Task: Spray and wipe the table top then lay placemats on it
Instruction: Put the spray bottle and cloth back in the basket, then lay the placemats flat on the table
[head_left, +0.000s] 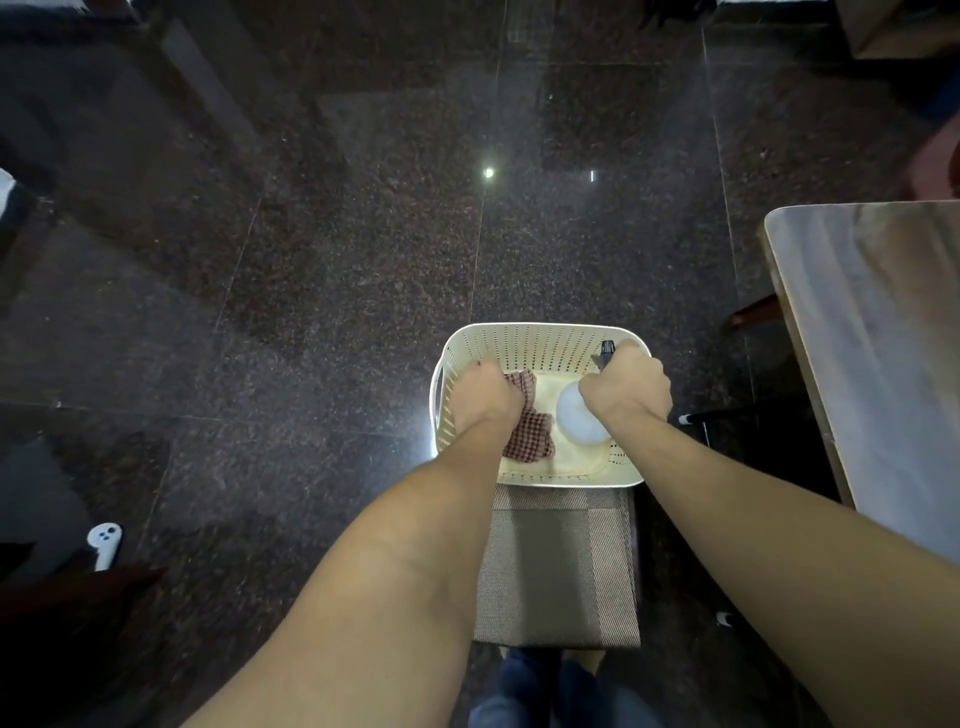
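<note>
The supplies-collection step is in hand; spraying is not yet begun. The left hand (480, 397) is lowered into the white perforated basket (530, 332), and its fingers are curled round a red checked cloth (532, 434) lying on the basket floor. The right hand (626, 389) is closed round the dark nozzle end of the spray bottle (579, 418), whose white body lies beside the cloth inside the basket. The woven placemats (558, 566) are stacked just nearer the person, their far edge hidden under the basket. The table (872, 332) stands to the right, apart from the basket. For the next move, both items are to be lifted clear of the basket rim and carried to the table, with the nozzle turned toward the table top.
</note>
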